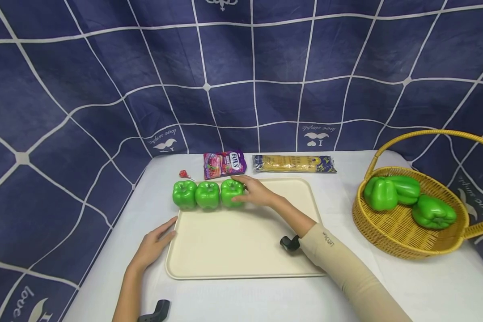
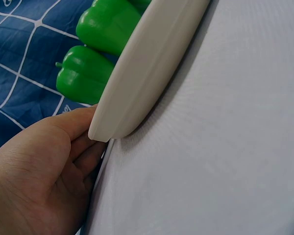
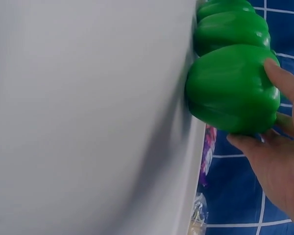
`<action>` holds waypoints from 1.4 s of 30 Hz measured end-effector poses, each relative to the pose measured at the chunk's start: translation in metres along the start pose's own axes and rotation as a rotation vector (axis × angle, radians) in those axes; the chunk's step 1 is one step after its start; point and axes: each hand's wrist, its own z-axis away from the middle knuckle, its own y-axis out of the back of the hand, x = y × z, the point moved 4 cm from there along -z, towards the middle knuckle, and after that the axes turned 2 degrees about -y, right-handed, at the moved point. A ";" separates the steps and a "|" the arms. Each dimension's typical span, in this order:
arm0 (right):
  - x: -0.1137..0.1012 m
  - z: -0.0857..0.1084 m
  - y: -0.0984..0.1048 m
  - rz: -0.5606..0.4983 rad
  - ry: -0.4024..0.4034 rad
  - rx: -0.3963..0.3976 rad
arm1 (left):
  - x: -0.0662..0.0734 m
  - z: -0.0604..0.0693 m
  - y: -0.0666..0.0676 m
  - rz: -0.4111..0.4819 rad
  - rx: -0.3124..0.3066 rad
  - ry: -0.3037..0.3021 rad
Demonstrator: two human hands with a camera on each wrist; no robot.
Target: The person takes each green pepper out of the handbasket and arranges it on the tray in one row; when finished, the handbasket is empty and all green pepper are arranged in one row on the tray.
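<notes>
Three green bell peppers stand in a row along the far left edge of a cream tray [image 1: 241, 246]: a left one [image 1: 184, 195], a middle one [image 1: 207, 196] and a right one [image 1: 230, 193]. My right hand [image 1: 257, 191] grips the right pepper, thumb on the near side and fingers behind; the right wrist view shows this pepper [image 3: 232, 90] between thumb and fingers, touching the tray. At the tray's left side, my left hand [image 1: 153, 246] rests with relaxed fingers touching the rim. The left wrist view shows this hand [image 2: 44, 161] against the tray's outer edge [image 2: 137, 73].
On the right, a yellow wicker basket [image 1: 406, 250] with a tall handle holds three more green bell peppers [image 1: 432, 212]. Behind the tray lie a red-wrapped lollipop [image 1: 183, 174], a purple Fox's candy bag [image 1: 224, 164] and a pasta packet [image 1: 294, 163]. A blue checked cloth [image 1: 281, 107] hangs behind.
</notes>
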 end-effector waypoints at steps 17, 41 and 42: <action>0.001 -0.002 -0.005 0.011 -0.003 0.004 | 0.000 0.000 -0.001 -0.002 0.003 -0.003; 0.002 -0.004 -0.007 0.015 -0.021 0.014 | 0.001 0.000 -0.001 -0.007 0.007 -0.008; 0.002 -0.004 -0.007 0.015 -0.021 0.015 | 0.001 0.000 -0.001 -0.008 0.006 -0.008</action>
